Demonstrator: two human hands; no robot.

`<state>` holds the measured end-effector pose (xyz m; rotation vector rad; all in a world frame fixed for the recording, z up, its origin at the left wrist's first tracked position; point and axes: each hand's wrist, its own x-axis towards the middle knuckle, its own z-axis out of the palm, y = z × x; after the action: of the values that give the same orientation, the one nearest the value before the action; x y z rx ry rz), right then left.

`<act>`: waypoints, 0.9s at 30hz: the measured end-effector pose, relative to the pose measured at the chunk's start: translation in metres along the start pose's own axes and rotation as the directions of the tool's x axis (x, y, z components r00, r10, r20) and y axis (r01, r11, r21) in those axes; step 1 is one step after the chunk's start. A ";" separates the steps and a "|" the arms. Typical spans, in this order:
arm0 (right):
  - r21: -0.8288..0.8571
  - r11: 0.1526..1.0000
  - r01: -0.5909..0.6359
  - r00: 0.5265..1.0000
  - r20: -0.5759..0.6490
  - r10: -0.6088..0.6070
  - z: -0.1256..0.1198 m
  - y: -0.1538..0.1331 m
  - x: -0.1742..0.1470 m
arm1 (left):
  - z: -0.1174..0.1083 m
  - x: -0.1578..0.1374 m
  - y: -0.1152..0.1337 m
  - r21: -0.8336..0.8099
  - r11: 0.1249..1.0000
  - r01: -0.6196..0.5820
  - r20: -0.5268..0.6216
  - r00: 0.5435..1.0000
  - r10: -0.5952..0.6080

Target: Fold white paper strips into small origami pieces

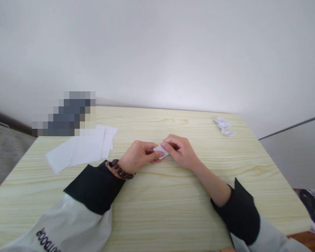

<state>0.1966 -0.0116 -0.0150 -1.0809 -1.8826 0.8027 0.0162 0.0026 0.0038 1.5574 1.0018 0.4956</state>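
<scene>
A small folded piece of white paper (160, 150) is held just above the middle of the table, between both my hands. My left hand (141, 155) pinches its left end, thumb on top and fingers underneath. On the other side, my right hand (181, 150) grips the right end with the thumb pressed on the paper. The paper's underside is hidden by my fingers. To the left lie several flat white paper sheets (88, 148), overlapping one another. Toward the far right corner rest 3 small folded white paper pieces (223, 125) in a row.
The pale wood-grain table (168, 206) reaches back to a white wall (162, 52). A dark pixelated object (68, 113) is at the back left, next to the sheets. Past the right table edge, some items (313, 206) are partly in view.
</scene>
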 end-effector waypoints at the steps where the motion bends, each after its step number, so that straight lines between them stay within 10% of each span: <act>1: 0.006 1.000 0.005 1.000 0.003 -0.005 0.000 0.000 0.000 | 0.000 0.000 0.000 0.005 1.000 -0.003 -0.004 1.000 0.003; 27: 0.006 0.999 -0.035 0.998 0.049 0.035 -0.001 0.000 -0.001 | -0.002 0.004 -0.007 -0.085 0.996 -0.033 -0.068 0.997 0.028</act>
<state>0.1977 -0.0123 -0.0146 -1.1016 -1.9047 0.8622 0.0143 0.0065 -0.0032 1.4893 0.9953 0.6078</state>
